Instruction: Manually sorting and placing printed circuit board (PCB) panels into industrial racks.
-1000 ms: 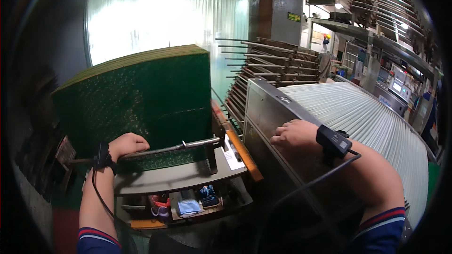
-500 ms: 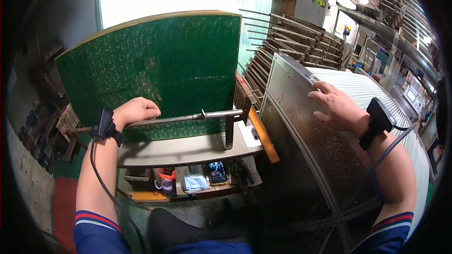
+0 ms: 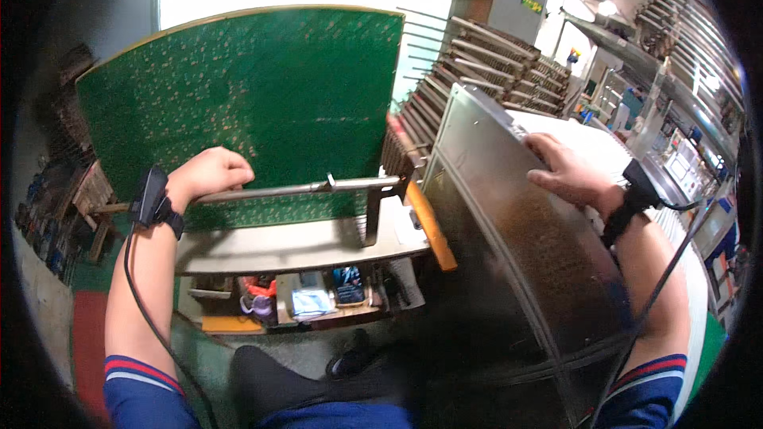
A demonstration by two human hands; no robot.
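Observation:
A large green panel (image 3: 310,95), dotted with small pale and coppery marks, stands upright before me. Across its lower part runs a metal rod (image 3: 298,190) with a small raised collar, held by a dark bracket (image 3: 371,218) at its right end. My left hand (image 3: 208,175) lies over the rod close to the panel, fingers curled in; whatever they may hold is hidden. At the right, my right hand (image 3: 574,175) is by the top edge of a grey metal cabinet (image 3: 477,143), thumb apart from the fingers. Nothing shows in that hand.
Beneath the pale bench top (image 3: 262,246), an open shelf holds a phone (image 3: 350,286), a light-blue packet (image 3: 311,302) and a purple ring-shaped thing (image 3: 257,306). An orange bar (image 3: 431,226) juts at the bench's right end. Stacked metal rods (image 3: 493,56) stand behind the cabinet.
The whole view has shifted, so the panel and bench sit slightly further left and higher. My left hand stays at the rod. My right hand's fingers look closer together along the cabinet edge.

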